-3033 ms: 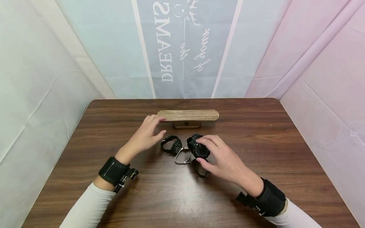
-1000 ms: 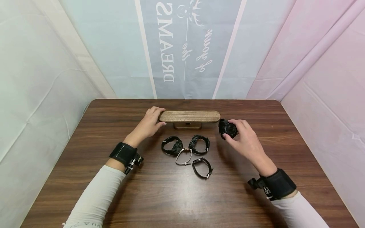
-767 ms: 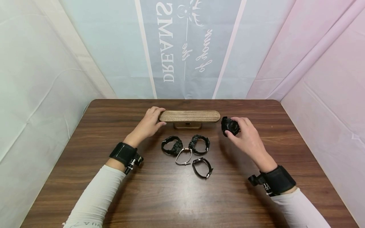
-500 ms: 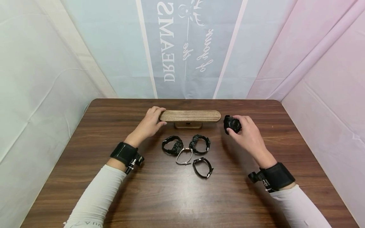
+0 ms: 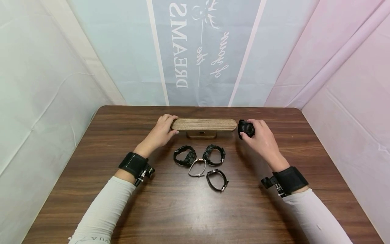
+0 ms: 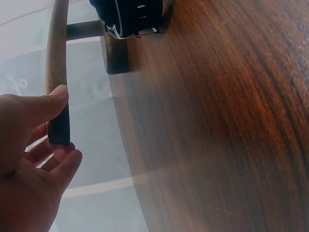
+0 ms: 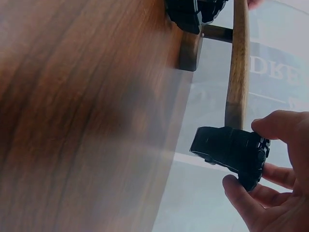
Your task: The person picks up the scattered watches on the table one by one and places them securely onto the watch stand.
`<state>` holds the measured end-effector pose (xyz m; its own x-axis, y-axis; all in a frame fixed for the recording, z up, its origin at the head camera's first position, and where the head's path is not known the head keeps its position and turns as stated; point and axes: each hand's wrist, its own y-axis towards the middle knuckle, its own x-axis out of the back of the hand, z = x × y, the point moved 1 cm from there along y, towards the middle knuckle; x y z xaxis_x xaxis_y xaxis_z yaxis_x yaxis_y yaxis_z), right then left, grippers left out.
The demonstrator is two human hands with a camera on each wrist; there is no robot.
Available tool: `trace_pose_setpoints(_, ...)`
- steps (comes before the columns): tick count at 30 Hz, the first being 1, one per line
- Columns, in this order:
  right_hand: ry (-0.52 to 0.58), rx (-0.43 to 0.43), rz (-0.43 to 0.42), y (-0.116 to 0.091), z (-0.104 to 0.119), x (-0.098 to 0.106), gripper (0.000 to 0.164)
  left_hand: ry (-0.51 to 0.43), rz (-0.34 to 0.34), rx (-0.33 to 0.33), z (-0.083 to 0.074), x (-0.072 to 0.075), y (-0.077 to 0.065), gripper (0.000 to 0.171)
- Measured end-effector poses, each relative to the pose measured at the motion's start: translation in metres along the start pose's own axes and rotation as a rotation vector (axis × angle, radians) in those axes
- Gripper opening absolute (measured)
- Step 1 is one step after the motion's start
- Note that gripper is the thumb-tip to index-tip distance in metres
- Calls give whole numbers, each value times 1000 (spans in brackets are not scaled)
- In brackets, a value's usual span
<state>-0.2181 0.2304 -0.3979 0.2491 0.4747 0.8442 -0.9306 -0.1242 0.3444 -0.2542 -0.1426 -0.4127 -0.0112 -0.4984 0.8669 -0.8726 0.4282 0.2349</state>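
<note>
A wooden T-bar display stand [image 5: 203, 124] stands near the table's far edge. My left hand [image 5: 158, 133] grips its left end, with the thumb in front and the fingers behind, as the left wrist view shows. At the bar's right end, my right hand [image 5: 262, 140] pinches a chunky black wristwatch [image 5: 246, 129] between thumb and fingers. In the right wrist view the watch [image 7: 229, 147] is right at the bar's end; whether its strap loop is around the tip cannot be told. The watch is above the tabletop.
In front of the stand lie two chunky black watches, one at left [image 5: 191, 157] and one at right [image 5: 208, 153]. Between them is a thin pale-banded watch or bracelet [image 5: 199, 159], and nearer, a slim black-strapped watch [image 5: 224, 179]. Fabric walls [image 5: 207, 95] surround the wooden table [image 5: 195, 217].
My right hand has carried the black watch from the group to the bar's right end, shifting slightly back in the last half second. My left hand has taken hold of the bar's left end.
</note>
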Motion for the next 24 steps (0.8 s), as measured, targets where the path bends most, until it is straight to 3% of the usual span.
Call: trace_pose_setpoints(24,-16,29,3,19,12,-13,54,0,6,18,-2,1,0,54)
